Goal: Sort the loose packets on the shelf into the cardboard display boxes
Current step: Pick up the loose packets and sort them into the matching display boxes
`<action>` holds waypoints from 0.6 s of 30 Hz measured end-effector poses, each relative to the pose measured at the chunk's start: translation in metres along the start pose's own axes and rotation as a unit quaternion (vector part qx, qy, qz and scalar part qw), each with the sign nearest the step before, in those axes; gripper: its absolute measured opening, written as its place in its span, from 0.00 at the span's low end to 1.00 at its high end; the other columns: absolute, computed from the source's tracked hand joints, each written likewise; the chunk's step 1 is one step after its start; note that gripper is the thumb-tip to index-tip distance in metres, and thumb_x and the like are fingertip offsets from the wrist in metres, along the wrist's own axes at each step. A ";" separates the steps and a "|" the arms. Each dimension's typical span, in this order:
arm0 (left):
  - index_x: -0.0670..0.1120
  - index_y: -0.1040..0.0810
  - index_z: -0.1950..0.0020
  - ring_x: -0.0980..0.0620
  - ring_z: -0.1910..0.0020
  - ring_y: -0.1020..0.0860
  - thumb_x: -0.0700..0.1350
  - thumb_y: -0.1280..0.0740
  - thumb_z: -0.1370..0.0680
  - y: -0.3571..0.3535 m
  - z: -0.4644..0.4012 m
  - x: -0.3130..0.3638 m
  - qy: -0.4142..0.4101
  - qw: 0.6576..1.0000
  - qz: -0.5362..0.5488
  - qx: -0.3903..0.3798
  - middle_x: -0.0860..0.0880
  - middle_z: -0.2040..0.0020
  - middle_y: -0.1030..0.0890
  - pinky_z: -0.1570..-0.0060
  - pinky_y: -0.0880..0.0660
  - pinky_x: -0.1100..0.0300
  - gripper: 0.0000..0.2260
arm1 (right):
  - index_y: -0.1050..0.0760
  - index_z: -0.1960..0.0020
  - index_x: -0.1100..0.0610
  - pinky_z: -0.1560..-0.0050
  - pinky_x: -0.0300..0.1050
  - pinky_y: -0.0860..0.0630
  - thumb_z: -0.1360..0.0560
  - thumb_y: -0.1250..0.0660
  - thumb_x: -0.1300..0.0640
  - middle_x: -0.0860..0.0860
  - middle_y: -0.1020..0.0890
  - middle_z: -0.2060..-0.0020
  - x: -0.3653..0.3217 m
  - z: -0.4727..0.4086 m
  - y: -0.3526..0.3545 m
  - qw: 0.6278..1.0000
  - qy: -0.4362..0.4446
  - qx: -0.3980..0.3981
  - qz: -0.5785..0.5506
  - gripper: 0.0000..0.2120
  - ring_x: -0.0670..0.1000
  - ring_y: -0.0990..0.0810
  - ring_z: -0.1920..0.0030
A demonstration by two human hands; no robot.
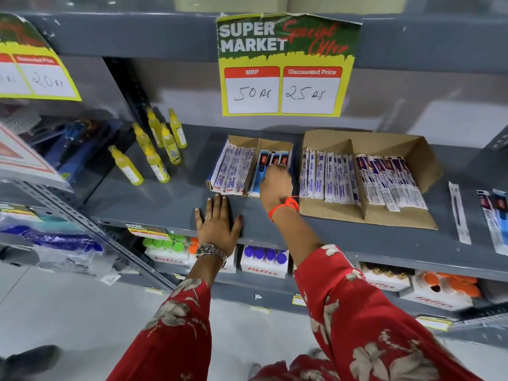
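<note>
**Packets going into the small box, loose ones waiting at the right**

Packets are the business here. The right hand [275, 185] reaches into the right compartment of the small cardboard box [248, 145], fingertips curled down onto the blue packets [268, 171] standing there; whether it pinches one or only presses them into line I cannot tell, as the back of the hand hides the grip. My reading is that a packet is being seated among its own kind. At about seven o'clock from that hand, the left hand [217, 222] lies flat and spread on the bare shelf [170, 199], holding nothing, touching or nearly touching the box's front edge, probably to brace it or steady the reach.

Counting: two cardboard boxes, each split into two compartments. The small one holds white packets [233, 170] on its left side and about three blue ones showing on its right. At three o'clock from it, the large cardboard box [384, 144] carries two rows of white packets, too many and too overlapped to count. Further toward three o'clock, well apart from both boxes, three loose packets [458, 213] lie on the shelf, still unsorted. At nine o'clock stand six yellow bottles [154, 149].
</note>
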State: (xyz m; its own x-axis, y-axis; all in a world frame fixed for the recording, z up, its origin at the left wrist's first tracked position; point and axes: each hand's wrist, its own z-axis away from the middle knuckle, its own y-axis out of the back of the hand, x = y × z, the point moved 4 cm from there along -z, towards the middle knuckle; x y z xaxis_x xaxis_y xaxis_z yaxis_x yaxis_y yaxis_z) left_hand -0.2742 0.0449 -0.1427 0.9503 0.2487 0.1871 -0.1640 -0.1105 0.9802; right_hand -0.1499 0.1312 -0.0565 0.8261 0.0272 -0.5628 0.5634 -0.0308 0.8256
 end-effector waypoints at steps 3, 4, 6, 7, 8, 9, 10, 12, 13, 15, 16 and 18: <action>0.44 0.51 0.26 0.47 0.26 0.51 0.63 0.64 0.31 0.003 0.002 0.002 0.009 1.000 0.006 0.024 0.45 0.24 0.47 0.31 0.61 0.42 0.37 | 0.22 0.48 0.66 0.50 0.52 0.21 0.27 0.41 0.69 0.63 0.21 0.47 0.008 0.005 0.021 0.997 0.052 0.043 -0.030 0.12 0.63 0.20 0.48; 0.44 0.51 0.26 0.47 0.26 0.50 0.63 0.63 0.30 0.006 0.004 0.005 0.015 0.999 0.016 0.042 0.45 0.25 0.47 0.31 0.62 0.42 0.37 | 0.21 0.47 0.65 0.49 0.52 0.21 0.27 0.41 0.68 0.63 0.21 0.47 0.010 0.007 0.030 0.995 0.074 0.053 -0.037 0.12 0.62 0.21 0.48; 0.43 0.49 0.26 0.47 0.26 0.49 0.63 0.60 0.29 0.012 0.009 0.019 0.019 0.996 0.049 0.077 0.44 0.25 0.46 0.31 0.61 0.41 0.36 | 0.20 0.48 0.63 0.50 0.52 0.21 0.27 0.40 0.66 0.62 0.20 0.49 0.018 0.012 0.051 0.989 0.113 0.069 -0.062 0.12 0.61 0.20 0.49; 0.43 0.49 0.27 0.47 0.27 0.48 0.62 0.58 0.29 0.017 0.012 0.029 0.013 0.994 0.067 0.091 0.44 0.25 0.45 0.31 0.61 0.41 0.36 | 0.20 0.49 0.62 0.52 0.51 0.21 0.28 0.39 0.66 0.62 0.19 0.51 0.024 0.015 0.062 0.987 0.125 0.080 -0.068 0.12 0.61 0.20 0.51; 0.43 0.48 0.27 0.47 0.27 0.47 0.63 0.57 0.28 0.020 0.015 0.041 0.001 0.992 0.082 0.100 0.44 0.25 0.44 0.31 0.62 0.41 0.35 | 0.19 0.51 0.61 0.53 0.50 0.23 0.28 0.39 0.65 0.61 0.18 0.53 0.032 0.018 0.073 0.984 0.133 0.096 -0.069 0.11 0.61 0.20 0.52; 0.43 0.48 0.27 0.46 0.27 0.47 0.62 0.56 0.28 0.024 0.018 0.056 -0.014 0.990 0.093 0.106 0.44 0.25 0.44 0.32 0.62 0.41 0.35 | 0.20 0.54 0.61 0.54 0.49 0.23 0.29 0.38 0.65 0.61 0.18 0.55 0.042 0.021 0.085 0.982 0.133 0.114 -0.065 0.09 0.61 0.19 0.53; 0.43 0.48 0.27 0.46 0.27 0.47 0.62 0.55 0.28 0.027 0.020 0.073 -0.033 0.988 0.101 0.114 0.44 0.25 0.44 0.32 0.61 0.40 0.35 | 0.20 0.58 0.60 0.56 0.48 0.24 0.29 0.38 0.65 0.62 0.17 0.57 0.055 0.022 0.095 0.982 0.125 0.131 -0.062 0.08 0.62 0.19 0.54; 0.43 0.48 0.27 0.47 0.27 0.49 0.61 0.53 0.27 0.033 0.026 0.105 -0.072 0.982 0.113 0.131 0.44 0.25 0.46 0.32 0.60 0.40 0.34 | 0.20 0.58 0.60 0.59 0.48 0.24 0.29 0.37 0.64 0.62 0.16 0.57 0.084 0.024 0.110 0.982 0.085 0.154 -0.062 0.07 0.63 0.19 0.54; 0.43 0.47 0.27 0.48 0.27 0.49 0.61 0.52 0.27 0.035 0.029 0.125 -0.095 0.979 0.119 0.136 0.45 0.25 0.46 0.32 0.60 0.40 0.33 | 0.19 0.56 0.61 0.58 0.49 0.23 0.28 0.37 0.62 0.62 0.16 0.55 0.102 0.024 0.119 0.982 0.064 0.166 -0.057 0.08 0.63 0.19 0.53; 0.42 0.45 0.27 0.49 0.27 0.50 0.59 0.50 0.27 0.037 0.035 0.160 -0.142 0.971 0.126 0.145 0.45 0.25 0.45 0.32 0.60 0.41 0.32 | 0.20 0.54 0.63 0.58 0.50 0.25 0.27 0.37 0.59 0.63 0.17 0.54 0.138 0.027 0.134 0.980 0.024 0.191 -0.052 0.10 0.63 0.20 0.52; 0.42 0.44 0.28 0.49 0.27 0.49 0.58 0.48 0.26 0.037 0.039 0.177 -0.167 0.967 0.127 0.148 0.44 0.26 0.44 0.32 0.60 0.40 0.31 | 0.20 0.54 0.64 0.58 0.51 0.26 0.26 0.37 0.59 0.63 0.17 0.57 0.156 0.030 0.145 0.976 0.004 0.209 -0.058 0.10 0.63 0.21 0.53; 0.42 0.43 0.28 0.49 0.27 0.49 0.57 0.47 0.27 0.033 0.045 0.210 -0.209 0.959 0.125 0.144 0.44 0.26 0.42 0.32 0.60 0.40 0.31 | 0.20 0.54 0.65 0.56 0.52 0.25 0.27 0.36 0.61 0.64 0.17 0.59 0.193 0.038 0.167 0.965 -0.036 0.248 -0.075 0.09 0.63 0.21 0.53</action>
State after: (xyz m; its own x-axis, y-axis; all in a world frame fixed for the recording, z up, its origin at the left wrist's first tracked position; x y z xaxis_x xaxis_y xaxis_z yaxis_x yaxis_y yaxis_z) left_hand -0.0680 0.0501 -0.0737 0.9236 -0.2204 0.3135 -0.3782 -0.3921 0.8386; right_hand 0.1034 0.0933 -0.0290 0.7239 -0.0001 -0.6899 0.5947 -0.5067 0.6241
